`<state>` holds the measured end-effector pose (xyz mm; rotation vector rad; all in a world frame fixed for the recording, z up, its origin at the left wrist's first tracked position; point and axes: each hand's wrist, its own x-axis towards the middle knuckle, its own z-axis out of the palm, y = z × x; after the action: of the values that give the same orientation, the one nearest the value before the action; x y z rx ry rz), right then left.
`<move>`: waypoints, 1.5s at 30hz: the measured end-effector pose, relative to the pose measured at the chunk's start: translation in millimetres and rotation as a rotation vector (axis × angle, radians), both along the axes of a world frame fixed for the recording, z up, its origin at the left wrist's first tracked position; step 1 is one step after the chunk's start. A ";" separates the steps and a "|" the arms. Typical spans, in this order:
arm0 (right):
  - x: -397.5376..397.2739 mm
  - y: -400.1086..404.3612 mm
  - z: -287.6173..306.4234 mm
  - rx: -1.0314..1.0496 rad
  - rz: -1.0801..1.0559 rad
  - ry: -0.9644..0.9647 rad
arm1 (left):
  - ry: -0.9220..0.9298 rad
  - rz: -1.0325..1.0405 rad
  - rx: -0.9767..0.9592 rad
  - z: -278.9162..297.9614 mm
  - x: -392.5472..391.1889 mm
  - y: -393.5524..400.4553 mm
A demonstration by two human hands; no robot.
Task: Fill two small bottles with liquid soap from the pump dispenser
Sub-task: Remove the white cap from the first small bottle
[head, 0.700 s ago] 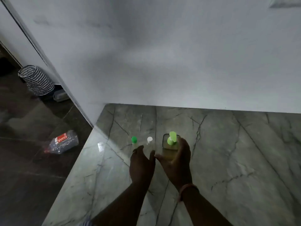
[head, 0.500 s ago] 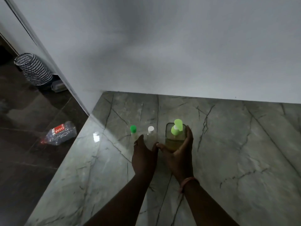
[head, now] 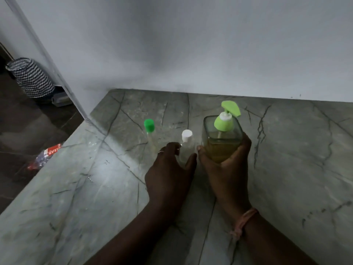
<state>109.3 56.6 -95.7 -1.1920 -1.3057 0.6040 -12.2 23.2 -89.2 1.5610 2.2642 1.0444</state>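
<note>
1. Head view takes in the marble counter [head: 286, 169], grey and veined, running back to a white wall.
2. Pump dispenser [head: 222, 138] — square, clear, amber soap low inside — sits in the right hand [head: 227, 169], fingers wrapped round its base; whether it is off the counter I cannot tell.
3. Left hand [head: 169, 175] cups loosely round the white-capped bottle [head: 186, 145], fingers apart; a firm hold is not evident.
4. Green-capped bottle [head: 150, 134] stands alone, just left.
5. Risk — both caps are on, so pumping now would spill soap down the outside; the slim bottles look tippy, and a nudge from the dispenser could topple one.
</note>
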 end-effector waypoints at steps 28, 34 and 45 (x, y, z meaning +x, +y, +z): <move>33.1 -154.2 24.3 0.023 0.173 -0.150 | -0.140 -0.159 0.099 7.9 -29.3 -176.0; 21.5 -161.0 17.0 0.024 0.113 -0.181 | -0.091 -0.219 0.163 1.0 -29.0 -187.3; 32.3 -177.7 49.3 0.188 0.113 -0.197 | -0.228 -0.306 0.329 -6.1 -36.0 -183.0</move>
<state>141.6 -121.1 -46.4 -1.0481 -1.5687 0.4413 -48.1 -159.8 -95.3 1.7337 1.7028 1.4683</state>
